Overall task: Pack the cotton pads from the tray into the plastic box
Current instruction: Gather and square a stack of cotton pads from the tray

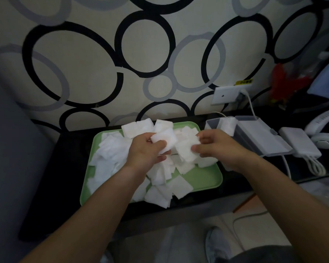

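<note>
Forearms: both are stretched from the bottom edge across the dark counter point(65, 168), so that the hands are brought together over the middle of the tray.
Shoe: a grey shoe point(217, 243) is seen on the floor below the counter's near edge.
Left hand point(146, 149): the fingers and thumb are curled round a small stack point(162, 138) of square pads. The stack is held edge-up, seemingly so that the pads can be squared before they are packed.
Right hand point(215, 147): a few loose pads point(186, 150) are pinched between thumb and fingertips, just beside the stack. They are probably being gathered to be added to it.
Cotton pads point(110, 154): most lie in an untidy heap on the tray, and some overhang its far and near rims.
Tray point(207, 179): it is pale green, and bare patches are shown only at its right side.
Plastic box point(210, 126): it is translucent and is set just beside the tray's far right corner, within reach of the right hand. Some pads are already seen inside.
Lid point(262, 137): it is folded back to the right, so the opening is left free.
Progress: the task is judged to be at an early stage.
Charger point(300, 143): it is white, lies beside the lid, and a cable is coiled next to it.
Writing: a yellow sticker point(244, 82) above the wall socket point(226, 94) carries dark characters too blurred to be read. No brand is visible anywhere.
</note>
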The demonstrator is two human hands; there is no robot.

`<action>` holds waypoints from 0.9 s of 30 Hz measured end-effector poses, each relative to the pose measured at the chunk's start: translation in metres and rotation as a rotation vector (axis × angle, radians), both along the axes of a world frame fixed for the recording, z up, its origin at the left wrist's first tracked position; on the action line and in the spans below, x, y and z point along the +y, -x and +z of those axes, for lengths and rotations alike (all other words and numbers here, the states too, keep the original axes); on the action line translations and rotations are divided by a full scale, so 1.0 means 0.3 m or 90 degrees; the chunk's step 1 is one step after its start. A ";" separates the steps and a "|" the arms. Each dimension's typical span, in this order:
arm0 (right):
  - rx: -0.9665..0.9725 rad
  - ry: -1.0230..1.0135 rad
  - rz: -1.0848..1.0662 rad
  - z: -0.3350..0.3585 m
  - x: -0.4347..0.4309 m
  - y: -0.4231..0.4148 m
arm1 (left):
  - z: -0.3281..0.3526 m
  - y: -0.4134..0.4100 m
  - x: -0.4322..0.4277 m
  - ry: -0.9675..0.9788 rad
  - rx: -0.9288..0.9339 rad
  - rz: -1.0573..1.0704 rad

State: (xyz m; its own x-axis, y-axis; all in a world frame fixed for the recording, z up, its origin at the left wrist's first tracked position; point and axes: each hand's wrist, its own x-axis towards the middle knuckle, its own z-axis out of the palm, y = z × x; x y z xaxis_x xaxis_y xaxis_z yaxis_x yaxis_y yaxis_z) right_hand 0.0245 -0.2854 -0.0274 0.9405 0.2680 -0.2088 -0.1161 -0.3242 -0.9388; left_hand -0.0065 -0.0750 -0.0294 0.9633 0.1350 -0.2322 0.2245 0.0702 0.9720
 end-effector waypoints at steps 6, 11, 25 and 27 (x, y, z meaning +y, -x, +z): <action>0.101 -0.240 -0.008 0.019 0.037 0.013 | -0.005 0.008 -0.015 0.013 -0.013 -0.068; 0.088 -0.244 -0.073 0.020 0.057 0.007 | 0.002 0.012 -0.035 0.020 -0.030 -0.119; -0.101 -0.024 -0.047 0.031 0.059 0.017 | 0.026 0.009 -0.031 0.093 0.057 -0.140; -0.124 -0.022 -0.053 0.041 0.068 0.023 | 0.012 0.014 -0.027 0.067 0.027 -0.152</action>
State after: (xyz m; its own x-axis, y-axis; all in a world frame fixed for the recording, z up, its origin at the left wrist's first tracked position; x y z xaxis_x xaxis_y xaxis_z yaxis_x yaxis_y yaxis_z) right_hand 0.0176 -0.2650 -0.0150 0.9814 0.1914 -0.0124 0.0441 -0.2880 -0.9566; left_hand -0.0107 -0.0831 -0.0259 0.9541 -0.1225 -0.2734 0.2869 0.1106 0.9516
